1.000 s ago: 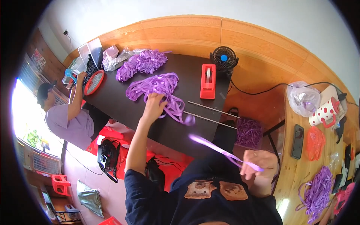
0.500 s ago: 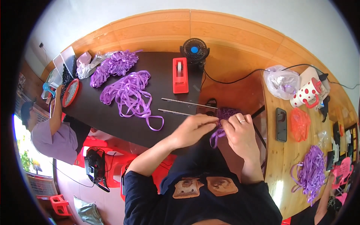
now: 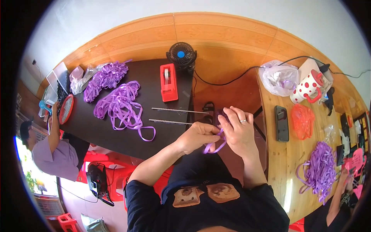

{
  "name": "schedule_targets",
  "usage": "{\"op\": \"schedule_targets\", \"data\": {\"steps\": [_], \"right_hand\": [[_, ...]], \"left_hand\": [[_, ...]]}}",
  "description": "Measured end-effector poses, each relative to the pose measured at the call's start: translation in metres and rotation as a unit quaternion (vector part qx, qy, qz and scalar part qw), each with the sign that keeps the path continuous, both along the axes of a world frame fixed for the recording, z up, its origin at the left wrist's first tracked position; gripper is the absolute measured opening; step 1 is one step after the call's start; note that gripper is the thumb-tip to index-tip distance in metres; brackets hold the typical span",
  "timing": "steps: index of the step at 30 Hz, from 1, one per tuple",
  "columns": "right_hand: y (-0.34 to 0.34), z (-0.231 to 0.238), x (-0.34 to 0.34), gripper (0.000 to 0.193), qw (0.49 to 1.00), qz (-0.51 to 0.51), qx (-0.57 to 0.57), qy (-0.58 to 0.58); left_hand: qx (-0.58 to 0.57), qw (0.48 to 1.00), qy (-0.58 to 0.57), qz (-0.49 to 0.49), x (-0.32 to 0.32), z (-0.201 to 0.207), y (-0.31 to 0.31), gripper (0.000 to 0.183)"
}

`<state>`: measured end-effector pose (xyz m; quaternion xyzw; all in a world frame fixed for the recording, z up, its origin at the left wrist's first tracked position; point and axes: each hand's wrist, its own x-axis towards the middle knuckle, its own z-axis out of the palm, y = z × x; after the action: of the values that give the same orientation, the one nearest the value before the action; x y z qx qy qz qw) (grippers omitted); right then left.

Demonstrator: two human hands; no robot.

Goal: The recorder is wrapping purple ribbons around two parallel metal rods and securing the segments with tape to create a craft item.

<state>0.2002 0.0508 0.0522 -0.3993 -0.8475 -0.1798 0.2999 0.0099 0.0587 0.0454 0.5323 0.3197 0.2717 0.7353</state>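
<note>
An orange panelled wall is curving across the far side of the room, with a dark table standing on the left and a pale wooden table on the right. Between them, in front of the person's dark shirt, two bare hands are working close together. The left hand is pinching a purple ribbon between thumb and fingers. The right hand, wearing a ring, is grasping the same ribbon with bent fingers; exactly where its fingertips are meeting cannot be told. The ribbon is looping just below the hands, near the dark table's right edge.

On the dark table, a loose purple ribbon pile is spreading toward the near edge, and a thicker purple bunch is lying beyond it to the left. Two thin rods are lying near the left hand, their right ends reaching past the edge. Farther back, a red tape dispenser is resting near a black fan. At the far left, a co-worker is sitting beside a red tray.

On the wooden table, a dark phone is lying beside a red plastic bag, a spotted cup is tilting farther back, and another purple ribbon heap is lying nearer.
</note>
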Motion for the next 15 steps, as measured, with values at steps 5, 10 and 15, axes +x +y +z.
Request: {"op": "schedule_targets", "data": {"steps": [5, 10, 15], "right_hand": [[0.013, -0.013, 0.007, 0.029, 0.994, 0.032, -0.067, 0.081], [0.039, -0.055, 0.023, 0.025, 0.949, 0.101, -0.198, 0.224], [0.067, -0.129, 0.031, 0.022, 0.874, 0.194, -0.267, 0.356]], "left_hand": [[0.002, 1.000, -0.005, 0.005, 0.006, -0.008, -0.007, 0.017], [0.192, 0.981, 0.007, -0.024, 0.002, 0.000, -0.028, 0.014], [0.248, 0.959, -0.062, -0.125, 0.003, 0.017, -0.054, 0.015]]}}
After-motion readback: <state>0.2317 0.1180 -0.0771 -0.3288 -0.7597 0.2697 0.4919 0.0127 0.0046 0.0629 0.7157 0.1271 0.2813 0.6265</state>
